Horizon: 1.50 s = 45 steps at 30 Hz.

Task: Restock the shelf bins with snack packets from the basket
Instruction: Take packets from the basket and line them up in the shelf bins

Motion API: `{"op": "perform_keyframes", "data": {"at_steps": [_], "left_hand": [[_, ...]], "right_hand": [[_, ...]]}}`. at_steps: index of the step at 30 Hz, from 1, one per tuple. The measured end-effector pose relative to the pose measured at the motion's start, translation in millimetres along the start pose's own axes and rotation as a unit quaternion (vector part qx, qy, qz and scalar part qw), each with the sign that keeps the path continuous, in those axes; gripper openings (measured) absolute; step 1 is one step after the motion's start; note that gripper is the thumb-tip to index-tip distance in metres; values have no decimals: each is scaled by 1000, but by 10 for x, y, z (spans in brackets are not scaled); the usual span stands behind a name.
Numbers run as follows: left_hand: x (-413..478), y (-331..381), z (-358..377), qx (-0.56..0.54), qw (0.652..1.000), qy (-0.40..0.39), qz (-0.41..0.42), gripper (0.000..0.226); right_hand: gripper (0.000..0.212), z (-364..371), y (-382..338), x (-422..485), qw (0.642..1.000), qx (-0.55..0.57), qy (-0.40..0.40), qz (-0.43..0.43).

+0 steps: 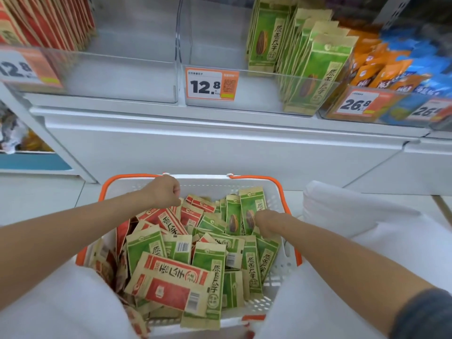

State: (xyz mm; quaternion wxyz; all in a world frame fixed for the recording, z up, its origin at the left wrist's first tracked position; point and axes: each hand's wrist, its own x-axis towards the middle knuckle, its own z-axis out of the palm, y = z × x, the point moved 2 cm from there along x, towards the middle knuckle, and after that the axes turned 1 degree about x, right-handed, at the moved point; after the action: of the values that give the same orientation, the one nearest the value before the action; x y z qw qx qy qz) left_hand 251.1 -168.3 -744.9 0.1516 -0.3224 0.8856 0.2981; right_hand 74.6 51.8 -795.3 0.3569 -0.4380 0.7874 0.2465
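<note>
here, one basket (pixel 275 200), left hand (pixel 164 192) fisted, right hand (pixel 267 222) pinching one green packet (pixel 252 205)

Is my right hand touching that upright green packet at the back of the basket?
Touching. The head view shows the right hand, its fingers curled onto the upright green packet, covering part of its seed picture.

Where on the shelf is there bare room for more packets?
The left bin is bare right of the red packets; the middle bin, left of the green packets. Far right, orange packets crowd their bin.
</note>
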Motion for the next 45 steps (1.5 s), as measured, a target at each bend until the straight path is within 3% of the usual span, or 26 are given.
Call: {"op": "perform_keyframes", "data": {"at_steps": [2,5,9,13,17,21,27,29,34,39,43,45], "left_hand": [[4,72,24,-18,1000,-7,1,22],[14,176,44,-88,996,-16,19,12],[-28,431,64,-194,976,-66,78,57],[-6,640,24,-318,939,-27,126,33],[46,718,-187,-357,924,71,117,26],[50,812,-478,-354,919,120,128,25],[-107,1052,-1091,-327,900,235,169,13],[-123,1202,-1360,-329,886,267,189,11],[193,1674,-1923,-341,864,301,216,7],[911,2040,-2241,-404,851,269,200,12],[1446,2166,-2374,-436,846,273,144,40],[1685,2231,-2340,-450,848,250,126,41]], "right_hand": [[20,-112,-20,16,999,17,26,-30],[16,-516,-73,-66,985,95,124,-79],[13,-1152,-166,-429,919,252,249,-172],[12,-1440,-207,-614,861,355,297,-209],[10,-1620,-134,-700,815,371,397,-202],[28,-1797,20,-850,767,320,528,-172],[35,-2043,280,-950,684,247,672,-138],[41,-2095,405,-891,686,213,688,-103],[57,-2061,606,-679,740,132,659,-43],[67,-2002,565,-540,735,106,669,-32],[67,-1994,562,-492,726,102,679,-31],[68,-1986,557,-464,722,104,683,-30]]}}
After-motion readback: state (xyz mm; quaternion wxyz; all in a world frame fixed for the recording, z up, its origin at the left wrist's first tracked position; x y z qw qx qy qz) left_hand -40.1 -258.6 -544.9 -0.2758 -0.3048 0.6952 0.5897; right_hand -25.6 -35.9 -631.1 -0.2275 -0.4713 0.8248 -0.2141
